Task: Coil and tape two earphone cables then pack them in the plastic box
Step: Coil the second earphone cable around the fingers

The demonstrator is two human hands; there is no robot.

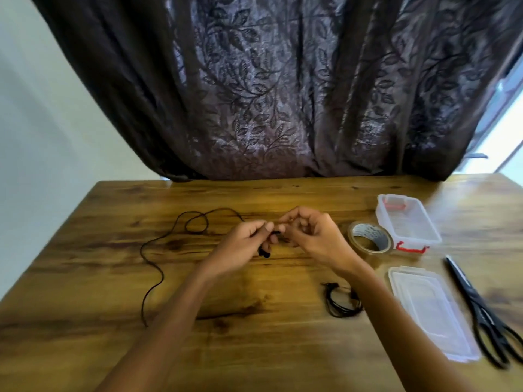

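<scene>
A long black earphone cable (158, 258) trails in loose loops over the left half of the wooden table (254, 321). Its earbud end hangs from my left hand (243, 244), which pinches the cable at the table's middle. My right hand (314, 236) meets it from the right, fingertips closed on the same cable. A second black earphone (339, 301) lies bundled in a coil near my right forearm. The clear plastic box (407, 222) with red clips stands open at the right, and its clear lid (430, 312) lies nearer me.
A roll of clear tape (370, 236) sits just left of the box. Black scissors (484, 312) lie along the right edge, beside the lid. A dark leaf-patterned curtain (268, 89) hangs behind the table's far edge.
</scene>
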